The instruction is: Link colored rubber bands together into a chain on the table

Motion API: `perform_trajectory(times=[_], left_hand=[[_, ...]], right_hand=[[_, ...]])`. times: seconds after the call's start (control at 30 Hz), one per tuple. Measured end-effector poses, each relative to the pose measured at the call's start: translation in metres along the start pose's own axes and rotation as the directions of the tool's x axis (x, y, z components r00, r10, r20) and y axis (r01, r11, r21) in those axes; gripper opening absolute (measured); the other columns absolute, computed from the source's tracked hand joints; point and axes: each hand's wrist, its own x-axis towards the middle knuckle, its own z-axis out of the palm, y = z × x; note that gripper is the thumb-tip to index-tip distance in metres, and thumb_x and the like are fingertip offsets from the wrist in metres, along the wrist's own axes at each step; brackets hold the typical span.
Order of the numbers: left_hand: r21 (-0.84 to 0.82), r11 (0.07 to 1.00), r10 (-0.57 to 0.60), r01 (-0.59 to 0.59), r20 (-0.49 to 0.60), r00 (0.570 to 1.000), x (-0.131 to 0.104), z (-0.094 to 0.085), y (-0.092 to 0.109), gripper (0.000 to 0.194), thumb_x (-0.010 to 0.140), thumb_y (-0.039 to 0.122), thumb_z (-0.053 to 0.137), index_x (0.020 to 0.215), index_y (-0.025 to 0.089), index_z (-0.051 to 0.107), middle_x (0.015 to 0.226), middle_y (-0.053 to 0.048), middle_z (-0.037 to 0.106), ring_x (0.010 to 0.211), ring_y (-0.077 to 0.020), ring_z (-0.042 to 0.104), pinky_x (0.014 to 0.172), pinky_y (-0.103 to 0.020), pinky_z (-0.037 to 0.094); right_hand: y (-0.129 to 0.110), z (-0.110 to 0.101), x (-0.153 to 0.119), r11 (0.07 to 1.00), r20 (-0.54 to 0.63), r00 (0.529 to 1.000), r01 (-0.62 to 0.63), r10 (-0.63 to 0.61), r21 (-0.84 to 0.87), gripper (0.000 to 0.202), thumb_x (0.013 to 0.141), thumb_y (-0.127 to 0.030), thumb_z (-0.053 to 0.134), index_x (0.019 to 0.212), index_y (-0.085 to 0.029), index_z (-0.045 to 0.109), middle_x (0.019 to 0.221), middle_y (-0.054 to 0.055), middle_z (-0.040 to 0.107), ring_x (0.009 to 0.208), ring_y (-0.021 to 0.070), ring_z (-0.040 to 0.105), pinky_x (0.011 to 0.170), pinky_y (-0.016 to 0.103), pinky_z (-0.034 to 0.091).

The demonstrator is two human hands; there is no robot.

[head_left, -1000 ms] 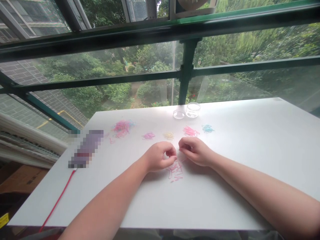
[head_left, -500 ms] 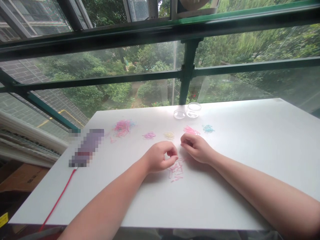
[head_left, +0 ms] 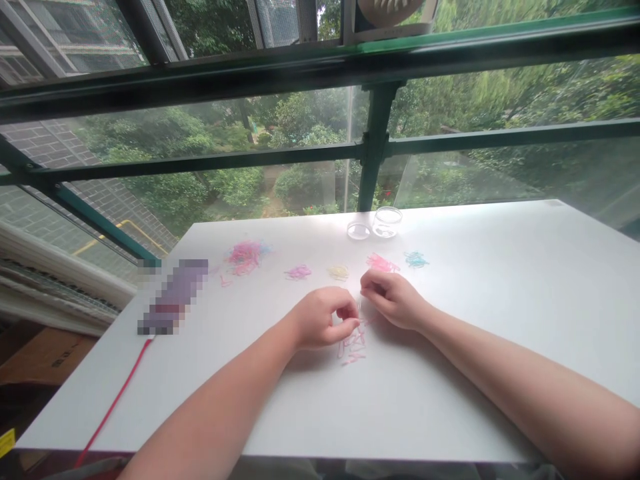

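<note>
Just above a loose spread of light pink rubber bands (head_left: 356, 340), my left hand (head_left: 327, 319) has its thumb and forefinger brought together; anything between the tips is too small to make out. My right hand (head_left: 393, 299) is curled with its fingertips pressed together, close to the left fingertips. What it pinches, if anything, is hidden. Right behind it lies a bright pink pile of bands (head_left: 383, 262), with a teal pile (head_left: 416, 259) to its right. A pale yellow pile (head_left: 339, 272) and a purple pile (head_left: 299, 272) lie beyond my left hand.
A larger mixed heap of bands (head_left: 246, 257) lies at the back left. At the far edge stand a clear round jar (head_left: 387, 222) and its lid (head_left: 359, 231). A blurred-out flat object (head_left: 175, 297) with a red cable (head_left: 117, 397) lies on the white table (head_left: 310, 413) at left.
My left hand has shifted very slightly right and down, its fingertips over the light pink bands. The right hand stays almost where it was.
</note>
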Motion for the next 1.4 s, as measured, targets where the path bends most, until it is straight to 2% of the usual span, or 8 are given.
perform_trajectory(times=[0.2,0.63,0.87,1.0,1.23,1.4], left_hand=[[-0.038,0.993,-0.118,0.114,-0.117,0.986,0.0,0.001,-0.014,0.008,0.075,0.021,0.052,0.072,0.015,0.057,0.069,0.0,0.058,0.064,-0.0096,0.051,0.063,-0.023,0.04],[-0.007,0.989,-0.15,0.151,-0.195,0.969,0.001,0.003,-0.015,0.009,0.076,0.023,0.052,0.073,0.016,0.058,0.069,0.0,0.058,0.066,-0.0102,0.052,0.063,-0.024,0.038],[-0.008,0.985,-0.174,0.175,-0.179,0.968,0.0,0.003,-0.012,0.009,0.076,0.022,0.051,0.074,0.016,0.058,0.07,-0.001,0.058,0.066,-0.0112,0.052,0.063,-0.024,0.04],[-0.011,0.98,-0.197,0.198,-0.19,0.962,-0.001,0.001,-0.014,0.009,0.076,0.021,0.05,0.073,0.016,0.058,0.07,-0.001,0.058,0.066,-0.0112,0.052,0.063,-0.024,0.04],[-0.032,0.976,-0.217,0.214,-0.167,0.962,-0.001,0.0,-0.013,0.01,0.075,0.022,0.052,0.074,0.016,0.059,0.071,-0.002,0.059,0.066,-0.0111,0.052,0.062,-0.023,0.04],[-0.048,0.975,-0.223,0.218,-0.13,0.966,-0.002,0.0,-0.012,0.01,0.075,0.023,0.052,0.074,0.016,0.059,0.073,-0.002,0.06,0.068,-0.0112,0.053,0.063,-0.023,0.041]], right_hand=[[-0.003,-0.001,-0.002,0.995,0.166,0.984,0.048,-0.062,0.088,0.007,0.077,-0.017,0.046,0.072,-0.018,0.051,0.055,-0.004,0.044,0.051,0.0082,0.036,0.05,0.021,0.032],[-0.001,-0.002,-0.004,0.991,0.173,0.981,0.068,-0.087,0.114,0.006,0.079,-0.019,0.049,0.076,-0.017,0.054,0.053,-0.004,0.046,0.049,0.0077,0.037,0.048,0.02,0.032],[-0.002,0.001,-0.001,0.999,0.05,0.998,0.032,-0.034,0.04,0.006,0.076,-0.015,0.048,0.072,-0.018,0.052,0.057,-0.003,0.046,0.052,0.0087,0.038,0.051,0.021,0.033],[0.005,0.0,0.004,0.999,-0.06,0.997,-0.052,0.052,-0.002,0.008,0.077,-0.02,0.048,0.07,-0.018,0.051,0.056,-0.003,0.046,0.052,0.0094,0.039,0.051,0.022,0.032],[0.02,-0.008,0.01,0.964,-0.253,0.932,-0.267,0.259,0.002,0.014,0.075,-0.031,0.053,0.07,-0.018,0.057,0.052,-0.003,0.045,0.049,0.0103,0.04,0.049,0.023,0.033],[0.022,-0.013,0.012,0.951,-0.303,0.908,-0.309,0.29,-0.017,0.017,0.073,-0.033,0.055,0.07,-0.018,0.06,0.052,-0.003,0.046,0.049,0.01,0.041,0.049,0.023,0.032]])
